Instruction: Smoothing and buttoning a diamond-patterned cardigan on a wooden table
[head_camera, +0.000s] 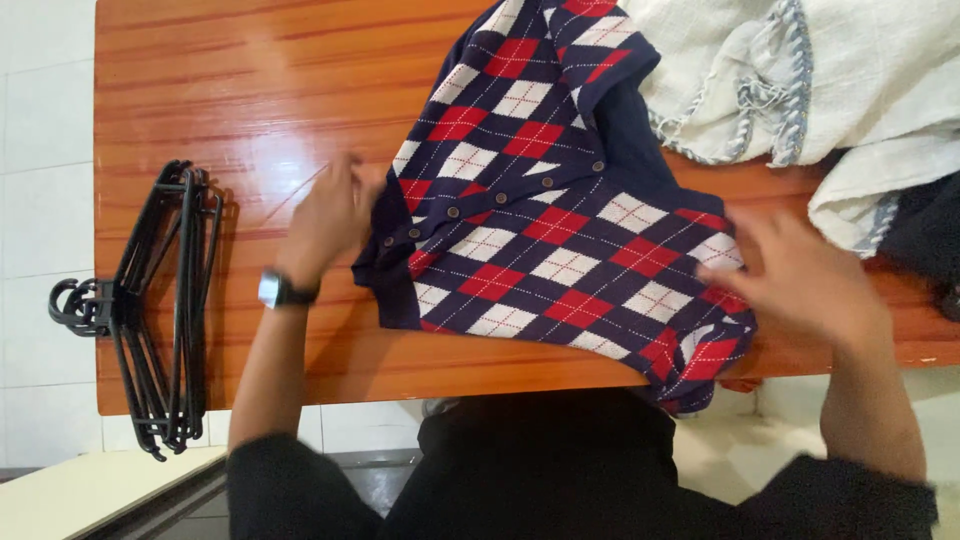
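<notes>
A navy cardigan (560, 220) with red and white diamonds and small brown buttons lies spread on the wooden table (250, 90). My left hand (330, 215), with a dark watch on its wrist, touches the cardigan's left edge by the button band. My right hand (800, 280), blurred, rests on the cardigan's right side near the table's front edge. Part of the cardigan hangs over that edge. Whether either hand pinches the fabric is unclear.
A stack of black plastic hangers (165, 310) lies at the table's left end, hooks over the side. A cream knitted garment with blue-grey trim (800, 80) is heaped at the back right, with dark cloth (925, 240) beside it. White tiled floor surrounds the table.
</notes>
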